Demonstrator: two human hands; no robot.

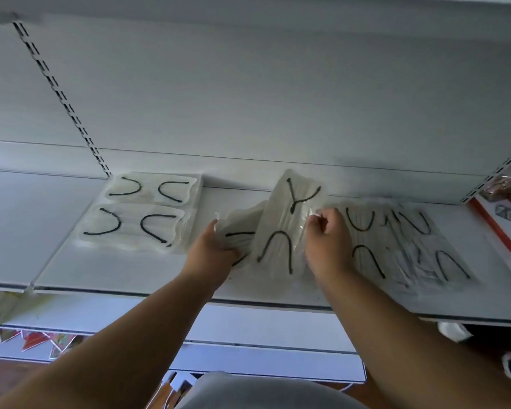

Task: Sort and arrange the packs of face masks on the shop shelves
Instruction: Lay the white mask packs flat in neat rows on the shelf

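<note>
Clear packs of white face masks with black ear loops lie on a white shelf [106, 273]. Two packs [143, 214] lie flat side by side at the left. One pack [286, 219] stands tilted up in the middle; my right hand [328, 240] pinches its right edge. My left hand [213, 252] grips the edge of another pack [239, 228] just left of it. More packs [401, 246] lie loosely overlapped at the right, partly hidden by my right hand.
A slotted upright [59, 93] runs up the white back panel at the left, another [496, 172] at the right. Beyond a red shelf edge [496, 228] lie other goods. Lower shelves hold colourful items [33, 338] at the bottom left.
</note>
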